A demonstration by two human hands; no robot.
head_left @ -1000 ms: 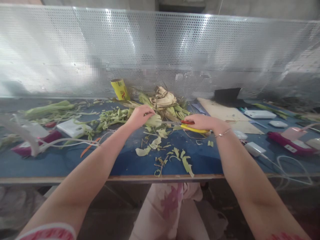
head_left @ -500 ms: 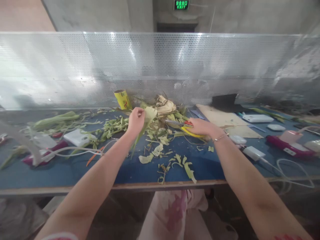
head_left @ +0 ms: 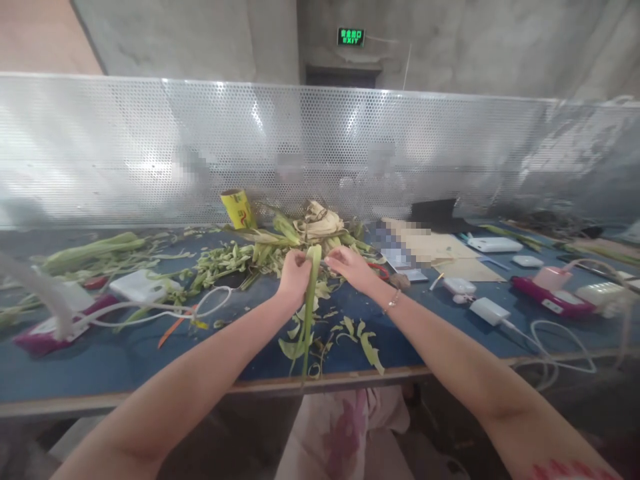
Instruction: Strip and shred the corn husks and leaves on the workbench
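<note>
In the head view, my left hand (head_left: 296,275) pinches a long green corn husk leaf (head_left: 311,293), which hangs down toward the table's front edge. Close by on its right is my right hand (head_left: 351,267), its fingers bent and drawn together beside the leaf. Whether they hold anything is too small to make out. Behind that hand, the red handle of the scissors (head_left: 380,270) lies on the table, the rest mostly hidden. A heap of dry husks (head_left: 320,221) lies just beyond my hands, and cut leaf scraps (head_left: 369,350) are scattered in front.
A yellow tube (head_left: 238,209) stands at the back before a perforated metal screen (head_left: 200,147). Green trimmings (head_left: 223,265) and an orange strip (head_left: 175,327) lie left. White chargers (head_left: 490,311), cables, cardboard (head_left: 473,269) and a purple power strip (head_left: 553,297) are right.
My right hand has let go of the scissors and moved left to the husk leaf. My left hand has brought the leaf nearer, and it now hangs upright. The view has shifted slightly.
</note>
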